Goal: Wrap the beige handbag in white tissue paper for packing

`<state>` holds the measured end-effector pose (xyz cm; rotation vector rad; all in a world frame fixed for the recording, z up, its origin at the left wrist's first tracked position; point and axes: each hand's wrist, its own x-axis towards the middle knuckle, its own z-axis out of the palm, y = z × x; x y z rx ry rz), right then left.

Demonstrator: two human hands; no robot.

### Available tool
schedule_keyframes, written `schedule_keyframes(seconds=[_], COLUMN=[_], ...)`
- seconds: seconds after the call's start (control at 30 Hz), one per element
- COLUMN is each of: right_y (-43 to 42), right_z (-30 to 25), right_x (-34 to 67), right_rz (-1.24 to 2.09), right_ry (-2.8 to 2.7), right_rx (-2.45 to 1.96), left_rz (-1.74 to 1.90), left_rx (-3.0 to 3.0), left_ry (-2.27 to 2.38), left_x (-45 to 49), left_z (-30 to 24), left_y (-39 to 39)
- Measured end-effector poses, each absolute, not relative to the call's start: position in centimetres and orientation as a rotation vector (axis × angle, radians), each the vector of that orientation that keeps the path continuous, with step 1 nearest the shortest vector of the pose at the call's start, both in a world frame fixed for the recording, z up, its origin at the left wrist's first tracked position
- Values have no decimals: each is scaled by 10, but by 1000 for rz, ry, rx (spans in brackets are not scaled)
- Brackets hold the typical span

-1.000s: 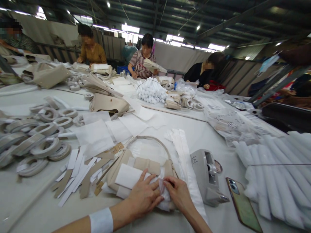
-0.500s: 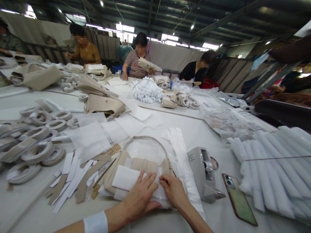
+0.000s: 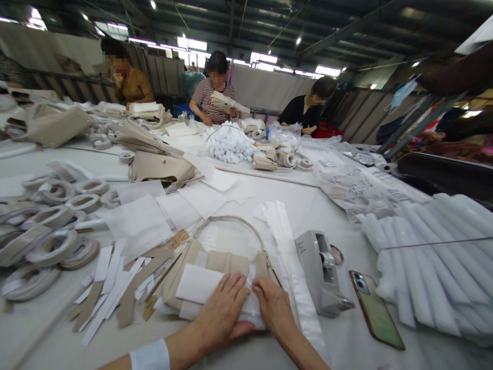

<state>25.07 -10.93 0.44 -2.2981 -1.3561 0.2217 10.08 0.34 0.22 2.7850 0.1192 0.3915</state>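
A beige handbag lies flat in front of me, its strap arched away from me. A folded white pad rests across the bag. My left hand lies on the pad and wrapping with its fingers stretched out. At the bag's right side, my right hand is closed in a pinch on thin translucent wrapping. The fingertips of both hands are close together. Part of the bag's front is hidden under the hands.
On the right are a grey tape dispenser, a phone and bundled white foam tubes. Cut strips and rolled straps lie at left. White sheets lie behind. Several people sit across the table.
The view has shifted slightly to the right. Both hands stay at nearly the same place on the bag and wrapping. Across the table, a person in mustard has raised a hand to the face.
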Motion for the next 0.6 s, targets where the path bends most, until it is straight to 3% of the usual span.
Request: schedule_keyframes(seconds=[0.3,0.6], right_y=[-108,-104], right_z=[8,20], right_x=[254,266], right_rz=[333,399], right_ry=[-1312,-981], right_rx=[-2265,-2243], left_rz=[384,268], left_rx=[2952,2945], left_ry=[-119,-52], left_x=[99,104], left_z=[2,-2], left_y=[6,2])
